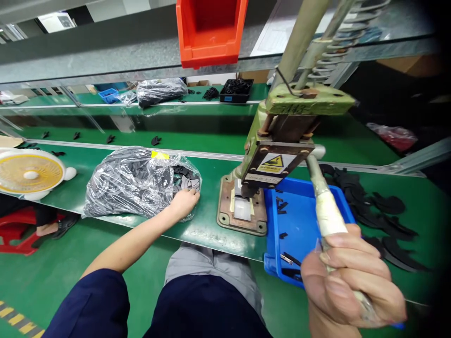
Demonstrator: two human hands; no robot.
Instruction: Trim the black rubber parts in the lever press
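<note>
- The green bench carries the hand press and bag side by side, probably to keep reaches short.
- The hand press stands upright; its top is cut off.
- The clear bag lies left of it, mouth facing the press, presumably for easy picking.
- The blue tray sits beside the press base, partly hidden by the lever.
- The right hand has its fingers wrapped round that lever.
- The left hand touches grey pieces in the bag's mouth; whether its fingers pinch any, I cannot tell.
</note>
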